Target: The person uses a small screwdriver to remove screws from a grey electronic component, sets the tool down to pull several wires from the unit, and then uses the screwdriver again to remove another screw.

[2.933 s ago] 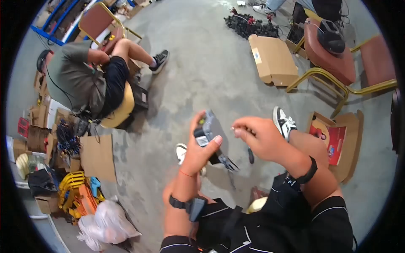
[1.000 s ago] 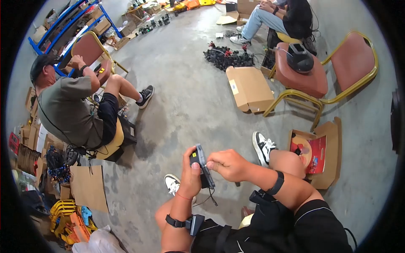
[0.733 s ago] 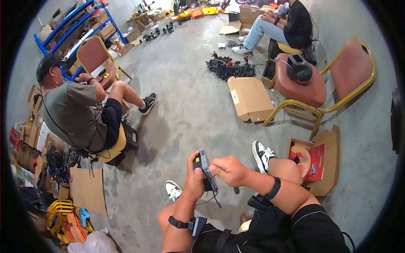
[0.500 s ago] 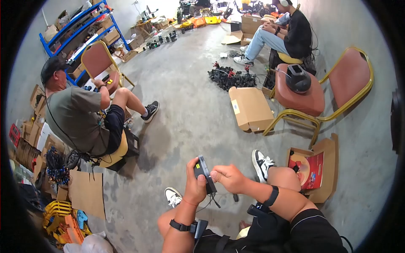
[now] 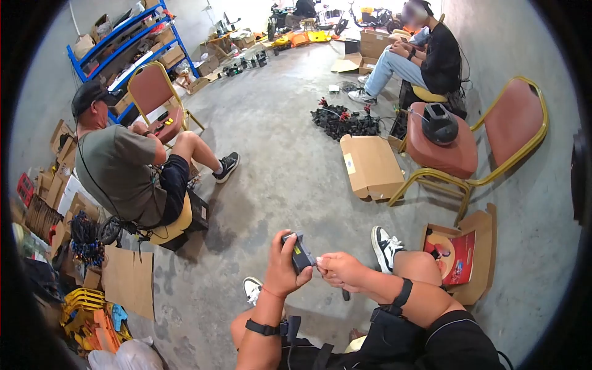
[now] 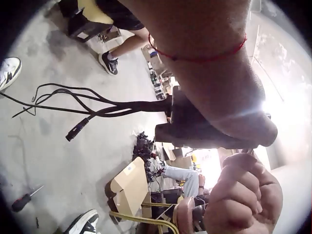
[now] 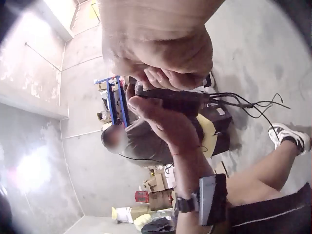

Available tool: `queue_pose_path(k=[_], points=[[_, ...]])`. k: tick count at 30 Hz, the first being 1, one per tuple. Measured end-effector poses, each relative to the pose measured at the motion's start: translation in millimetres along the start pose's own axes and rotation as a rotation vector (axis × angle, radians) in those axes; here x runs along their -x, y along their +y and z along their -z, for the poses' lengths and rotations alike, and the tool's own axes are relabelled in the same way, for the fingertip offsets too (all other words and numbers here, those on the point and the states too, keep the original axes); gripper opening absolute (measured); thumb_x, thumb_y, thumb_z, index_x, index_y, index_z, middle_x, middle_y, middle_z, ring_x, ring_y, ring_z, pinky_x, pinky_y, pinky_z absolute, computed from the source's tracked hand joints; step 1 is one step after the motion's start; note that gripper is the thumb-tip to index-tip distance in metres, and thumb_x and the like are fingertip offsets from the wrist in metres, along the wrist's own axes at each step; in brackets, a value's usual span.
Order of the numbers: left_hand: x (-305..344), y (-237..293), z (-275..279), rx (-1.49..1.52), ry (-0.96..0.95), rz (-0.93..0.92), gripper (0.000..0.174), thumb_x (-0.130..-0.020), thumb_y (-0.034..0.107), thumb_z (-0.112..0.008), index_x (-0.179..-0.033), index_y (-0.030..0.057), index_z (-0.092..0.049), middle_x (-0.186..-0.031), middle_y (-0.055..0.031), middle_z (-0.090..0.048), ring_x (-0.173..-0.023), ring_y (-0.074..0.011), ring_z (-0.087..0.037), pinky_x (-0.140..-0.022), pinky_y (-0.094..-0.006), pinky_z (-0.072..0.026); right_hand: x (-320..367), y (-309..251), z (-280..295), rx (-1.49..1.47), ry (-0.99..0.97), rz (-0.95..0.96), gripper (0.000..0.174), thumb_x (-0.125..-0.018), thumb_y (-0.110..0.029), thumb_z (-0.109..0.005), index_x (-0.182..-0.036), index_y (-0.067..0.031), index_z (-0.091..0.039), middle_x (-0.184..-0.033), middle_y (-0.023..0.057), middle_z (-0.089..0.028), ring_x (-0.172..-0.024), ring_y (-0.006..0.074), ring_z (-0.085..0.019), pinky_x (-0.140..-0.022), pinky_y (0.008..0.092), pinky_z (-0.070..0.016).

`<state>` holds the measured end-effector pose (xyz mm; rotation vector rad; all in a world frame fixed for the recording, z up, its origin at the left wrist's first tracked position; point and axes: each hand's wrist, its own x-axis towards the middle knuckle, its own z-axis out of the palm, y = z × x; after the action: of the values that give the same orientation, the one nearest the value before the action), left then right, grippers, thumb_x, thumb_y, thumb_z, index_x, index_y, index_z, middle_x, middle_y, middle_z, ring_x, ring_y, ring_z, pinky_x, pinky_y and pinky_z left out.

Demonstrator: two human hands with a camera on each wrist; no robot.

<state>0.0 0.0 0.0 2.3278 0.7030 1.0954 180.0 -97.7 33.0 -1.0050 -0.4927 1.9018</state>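
A dark box-shaped device with a yellow label (image 5: 298, 254) is gripped in my left hand (image 5: 282, 269), fingers round its far side and thumb along the near edge. Black cables (image 6: 117, 108) trail from one end of the device (image 6: 183, 122), one with a small connector. My right hand (image 5: 340, 270) is at the device's right edge with curled fingers, thumb and index finger pinched together there. In the left wrist view the right hand (image 6: 243, 197) meets the edge beside my left thumb. Whatever lies between its fingertips is too small to tell.
A screwdriver (image 6: 27, 199) lies on the floor near my shoes. An open carton with a red insert (image 5: 462, 259) is at right, near chairs (image 5: 441, 139). One person (image 5: 120, 172) sits at left, another (image 5: 441, 58) at the back right. A flat carton (image 5: 373, 166) lies ahead.
The head view has tilted up. Between the hands the gap from the earliest frame has closed. The left hand has turned the device slightly, and the right hand's fingers remain at its edge.
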Motion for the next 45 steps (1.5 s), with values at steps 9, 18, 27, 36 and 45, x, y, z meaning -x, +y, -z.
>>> queue_pose_path(k=[9,18,27,36,45], points=[[5.0,9.2,7.3,-0.042,-0.083,-0.132,0.083,-0.074,0.051,-0.076,-0.140,0.0134,-0.043,-0.139,-0.0227,-0.042,-0.118,-0.0415,-0.049,-0.098,-0.0477,-0.0428,4.8,2.4,15.7,-0.158,-0.095,-0.353,0.034,-0.104,-0.033,-0.049,-0.077,-0.0115,-0.047,-0.052,-0.0070,-0.033,-0.040,0.0065,-0.028,-0.037,0.0254,-0.0205],[21.5,-27.7,-14.5,0.492,0.249,0.359,0.086,-0.087,0.066,-0.058,-0.145,0.0062,-0.038,-0.133,-0.0142,-0.048,-0.119,-0.0257,-0.050,-0.100,-0.0390,-0.0434,2.5,-20.1,25.7,0.271,0.085,0.047,0.032,-0.102,-0.033,-0.055,-0.090,-0.0041,-0.062,-0.061,-0.0020,-0.050,-0.050,0.0074,-0.041,-0.047,0.0252,-0.0336],[-21.7,5.1,14.3,1.189,0.335,0.940,0.064,-0.100,0.059,-0.036,-0.133,0.0068,-0.052,-0.110,-0.0111,-0.065,-0.098,-0.0240,-0.065,-0.084,-0.0389,-0.0548,1.0,-18.7,-0.8,0.739,0.269,0.469,0.023,-0.099,-0.015,-0.058,-0.114,0.0005,-0.067,-0.088,0.0060,-0.071,-0.070,0.0116,-0.061,-0.066,0.0266,-0.0524],[-22.1,19.6,-1.5,1.157,0.188,0.954,0.065,-0.100,0.060,-0.035,-0.134,0.0063,-0.052,-0.110,-0.0093,-0.066,-0.096,-0.0200,-0.066,-0.083,-0.0350,-0.0562,-1.8,-19.3,-15.3,1.050,0.286,0.960,0.017,-0.085,-0.007,-0.074,-0.102,-0.0034,-0.072,-0.087,0.0098,-0.068,-0.073,0.0208,-0.065,-0.064,0.0310,-0.0506],[-16.9,19.1,-4.3,1.041,0.109,0.920,0.066,-0.099,0.061,-0.037,-0.135,0.0083,-0.052,-0.108,-0.0073,-0.064,-0.096,-0.0169,-0.064,-0.083,-0.0318,-0.0549,-3.7,-16.7,-17.4,1.253,0.332,1.081,0.015,-0.081,-0.014,-0.075,-0.093,-0.0066,-0.071,-0.086,0.0078,-0.066,-0.076,0.0271,-0.065,-0.065,0.0360,-0.0528]])
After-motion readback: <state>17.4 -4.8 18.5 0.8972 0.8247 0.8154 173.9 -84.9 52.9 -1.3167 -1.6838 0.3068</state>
